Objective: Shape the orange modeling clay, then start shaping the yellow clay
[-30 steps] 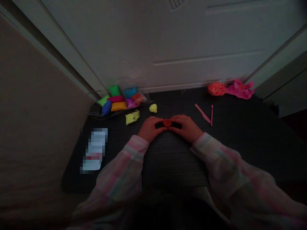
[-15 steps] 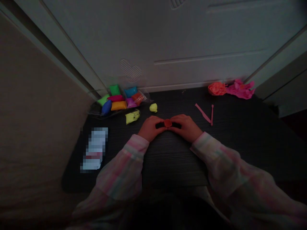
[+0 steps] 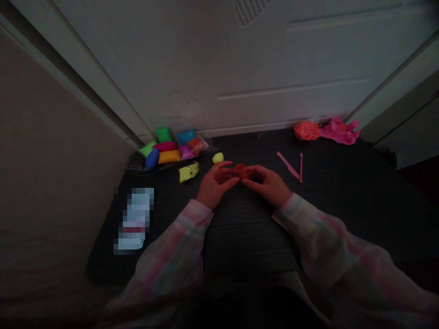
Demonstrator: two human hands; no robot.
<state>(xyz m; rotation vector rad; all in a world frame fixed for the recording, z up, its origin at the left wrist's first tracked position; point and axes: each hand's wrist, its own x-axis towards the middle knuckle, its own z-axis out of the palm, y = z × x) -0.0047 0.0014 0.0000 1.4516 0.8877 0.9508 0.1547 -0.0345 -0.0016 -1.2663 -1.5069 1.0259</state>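
Dimly lit throughout, sinking almost to black along the bottom edge; rather soft in fine detail, coarsely pixelated over the pale slab point(image 3: 135, 219) at lower left.

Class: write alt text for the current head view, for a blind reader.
The right hand holds a small red cup shape, the left hand beside it, at a dark table. Colourful packets lie left, two pink tools right.

One cup point(image 3: 241, 172), one yellow lump point(image 3: 217, 158), two pink tools point(image 3: 288, 166), eight bright bagged packets point(image 3: 169, 156)
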